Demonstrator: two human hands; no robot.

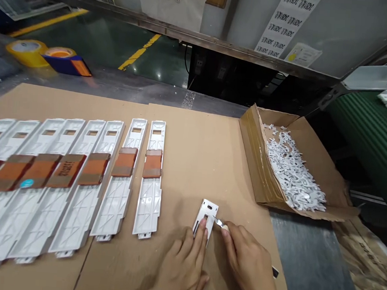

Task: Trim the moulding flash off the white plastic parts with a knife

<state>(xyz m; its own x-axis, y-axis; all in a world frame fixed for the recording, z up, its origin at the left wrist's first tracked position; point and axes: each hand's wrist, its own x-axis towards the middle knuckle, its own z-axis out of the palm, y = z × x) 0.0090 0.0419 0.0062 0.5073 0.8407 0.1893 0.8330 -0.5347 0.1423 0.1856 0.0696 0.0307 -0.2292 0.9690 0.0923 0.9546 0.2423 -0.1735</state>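
A small white slotted plate (210,207) lies on the cardboard sheet (199,154) near the bottom centre. My left hand (183,263) rests on its lower part with the fingers stretched out, pressing it from above and hiding its lower end. My right hand (247,259) is closed round a small knife (220,223), whose tip is at the plate's upper right edge. Left of my hands, a row of long white plastic trays (148,203) lies on the cardboard, with orange-brown blocks (153,164) across their middles.
An open cardboard box (260,167) holding small white parts (294,169) stands at the right. Yellow tape (27,53) and a blue-and-orange dispenser (66,62) sit at the back left. A metal frame (201,39) crosses above the table's far edge. Green ribbed surface (373,140) at far right.
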